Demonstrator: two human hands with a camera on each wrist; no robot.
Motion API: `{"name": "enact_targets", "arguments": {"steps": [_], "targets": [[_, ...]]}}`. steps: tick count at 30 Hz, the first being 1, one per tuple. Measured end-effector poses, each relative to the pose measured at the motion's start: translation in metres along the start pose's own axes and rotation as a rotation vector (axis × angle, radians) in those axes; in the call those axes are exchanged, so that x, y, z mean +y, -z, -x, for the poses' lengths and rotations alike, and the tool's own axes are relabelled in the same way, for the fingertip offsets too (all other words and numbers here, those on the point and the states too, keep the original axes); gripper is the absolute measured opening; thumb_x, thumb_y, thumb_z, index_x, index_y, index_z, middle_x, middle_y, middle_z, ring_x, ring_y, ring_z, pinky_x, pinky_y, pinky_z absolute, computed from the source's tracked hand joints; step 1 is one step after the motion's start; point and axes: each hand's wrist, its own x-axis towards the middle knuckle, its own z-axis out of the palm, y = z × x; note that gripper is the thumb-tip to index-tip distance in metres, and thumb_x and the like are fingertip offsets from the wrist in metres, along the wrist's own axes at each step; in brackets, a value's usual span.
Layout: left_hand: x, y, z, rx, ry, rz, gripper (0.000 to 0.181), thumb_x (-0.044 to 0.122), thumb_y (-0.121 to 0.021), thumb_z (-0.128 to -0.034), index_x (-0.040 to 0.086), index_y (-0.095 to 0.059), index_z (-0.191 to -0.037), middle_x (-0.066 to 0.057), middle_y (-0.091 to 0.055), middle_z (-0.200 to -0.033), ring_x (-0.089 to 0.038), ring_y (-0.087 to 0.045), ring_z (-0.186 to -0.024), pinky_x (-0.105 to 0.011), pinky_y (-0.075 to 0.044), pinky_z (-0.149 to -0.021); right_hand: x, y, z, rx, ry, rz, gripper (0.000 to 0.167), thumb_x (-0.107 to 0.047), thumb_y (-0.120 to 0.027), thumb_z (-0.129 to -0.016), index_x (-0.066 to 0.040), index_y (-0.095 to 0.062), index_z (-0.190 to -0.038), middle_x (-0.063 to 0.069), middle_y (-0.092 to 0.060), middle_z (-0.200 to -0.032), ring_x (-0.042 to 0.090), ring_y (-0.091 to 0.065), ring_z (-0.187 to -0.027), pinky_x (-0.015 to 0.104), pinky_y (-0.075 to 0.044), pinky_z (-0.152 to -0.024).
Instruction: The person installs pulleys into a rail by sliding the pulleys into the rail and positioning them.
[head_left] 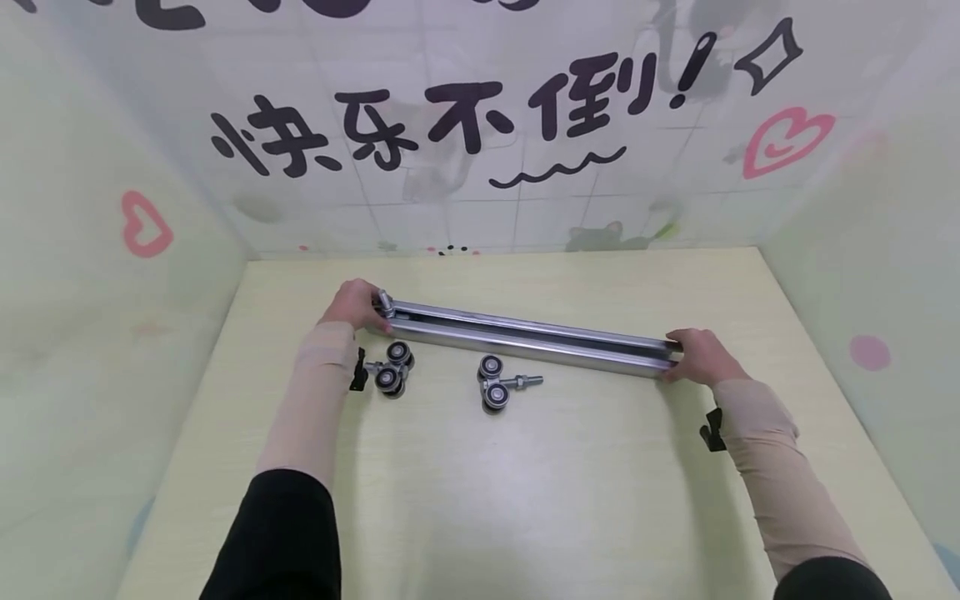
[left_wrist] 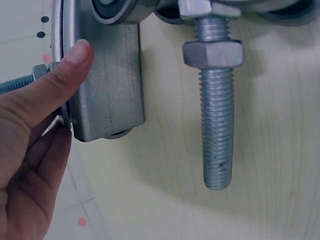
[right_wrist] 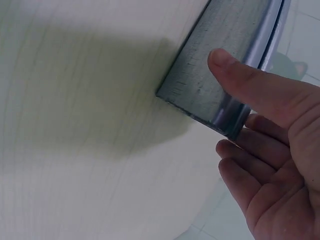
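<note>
A long slotted metal rail (head_left: 525, 343) lies across the far part of the table, its right end slightly nearer me. My left hand (head_left: 357, 305) grips its left end, thumb on the side wall in the left wrist view. A threaded bolt with a nut (left_wrist: 17, 83) stands out of the slot there, beside that thumb; a bit of a wheel shows under the rail's end. At the other end my right hand (head_left: 703, 357) pinches the rail between thumb and fingers. Two roller trolleys lie in front: one (head_left: 393, 369) near my left wrist, another (head_left: 495, 385) with its bolt pointing right.
The pale wooden table (head_left: 480, 483) is bounded by a printed back wall (head_left: 465, 208) and side walls left and right. The left trolley lies close to the black strap (head_left: 359, 370) on my left wrist.
</note>
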Motion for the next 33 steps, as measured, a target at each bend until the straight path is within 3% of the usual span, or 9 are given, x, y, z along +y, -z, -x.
{"name": "enact_targets", "arguments": {"steps": [4, 10, 16, 22, 27, 33], "targets": [[0.002, 0.001, 0.001, -0.009, 0.007, 0.003, 0.039, 0.009, -0.083, -0.0589, -0.002, -0.066, -0.093, -0.018, -0.065, -0.094, -0.028, -0.058, -0.084, -0.04, -0.048, -0.081, -0.01, 0.005, -0.002, 0.011, 0.019, 0.012, 0.072, -0.013, -0.077, -0.066, 0.018, -0.043, -0.121, 0.038, -0.048, -0.116, 0.051, -0.047, -0.105, 0.055, -0.037, -0.092], [0.004, 0.002, 0.002, -0.012, 0.008, -0.012, 0.037, 0.008, -0.082, -0.0608, -0.002, -0.065, -0.093, -0.019, -0.065, -0.095, -0.028, -0.057, -0.085, -0.04, -0.048, -0.081, -0.051, 0.004, -0.012, 0.107, 0.206, -0.006, 0.052, -0.011, -0.07, -0.076, 0.015, -0.051, -0.116, 0.032, -0.054, -0.115, 0.045, -0.051, -0.106, 0.052, -0.039, -0.092], [0.006, 0.002, 0.002, -0.012, 0.012, -0.012, 0.038, 0.008, -0.082, -0.0594, -0.001, -0.066, -0.092, -0.018, -0.065, -0.094, -0.028, -0.058, -0.084, -0.04, -0.048, -0.081, -0.096, -0.015, -0.018, 0.127, 0.394, -0.029, 0.038, -0.009, -0.069, -0.077, 0.01, -0.059, -0.109, 0.024, -0.062, -0.107, 0.037, -0.057, -0.102, 0.045, -0.044, -0.09], [0.005, 0.002, 0.003, -0.014, 0.016, 0.0, 0.039, 0.008, -0.083, -0.0591, -0.002, -0.065, -0.093, -0.019, -0.065, -0.096, -0.028, -0.058, -0.085, -0.039, -0.048, -0.08, -0.125, -0.038, -0.023, 0.123, 0.54, -0.021, 0.03, -0.002, -0.069, -0.075, 0.006, -0.063, -0.104, 0.018, -0.065, -0.101, 0.031, -0.061, -0.096, 0.04, -0.048, -0.085], [0.004, 0.002, 0.003, -0.023, 0.023, 0.027, 0.041, 0.009, -0.082, -0.0595, -0.001, -0.065, -0.095, -0.019, -0.065, -0.098, -0.027, -0.058, -0.086, -0.039, -0.048, -0.081, -0.137, -0.052, -0.028, 0.093, 0.572, -0.046, 0.029, -0.003, -0.069, -0.074, 0.006, -0.064, -0.101, 0.018, -0.066, -0.099, 0.031, -0.061, -0.094, 0.039, -0.048, -0.085], [0.006, 0.002, 0.005, -0.017, 0.023, 0.03, 0.042, 0.008, -0.082, -0.0595, -0.001, -0.065, -0.096, -0.018, -0.065, -0.098, -0.028, -0.058, -0.087, -0.039, -0.047, -0.084, -0.143, -0.069, -0.036, 0.018, 0.53, -0.047, 0.033, -0.006, -0.071, -0.073, 0.005, -0.063, -0.103, 0.018, -0.065, -0.101, 0.03, -0.061, -0.095, 0.039, -0.048, -0.086]]}}
